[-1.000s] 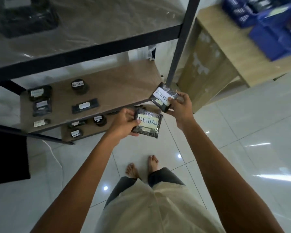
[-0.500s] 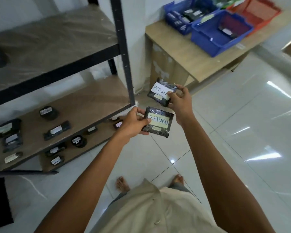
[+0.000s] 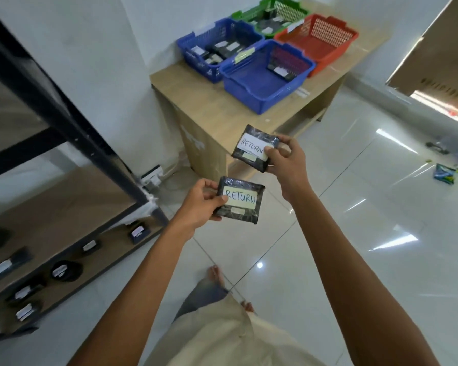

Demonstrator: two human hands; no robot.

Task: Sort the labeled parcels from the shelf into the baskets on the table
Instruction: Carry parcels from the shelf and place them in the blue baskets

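My left hand (image 3: 200, 204) grips a black wrapped parcel with a yellow RETURN label (image 3: 242, 200) by its left edge. A little higher, my right hand (image 3: 286, 159) pinches a second black parcel with a white RETURN label (image 3: 251, 146) at its right side. Both parcels hang in the air above the floor, in front of the wooden table (image 3: 209, 109). On the table stand several baskets: a near blue basket (image 3: 251, 91) with one parcel inside, a far blue basket (image 3: 196, 46) with several parcels, a green basket (image 3: 249, 13) and a red basket (image 3: 336, 46).
The black metal shelf (image 3: 64, 112) fills the left side. Several labeled black parcels (image 3: 65, 270) lie on its lower boards. A power strip (image 3: 152, 174) sits on the floor by the wall. Small litter (image 3: 443, 174) lies on the glossy tiles at right.
The view has swung right from the shelf toward the table, so all the baskets are now in sight. Both hands keep their parcels and are closer to the table.
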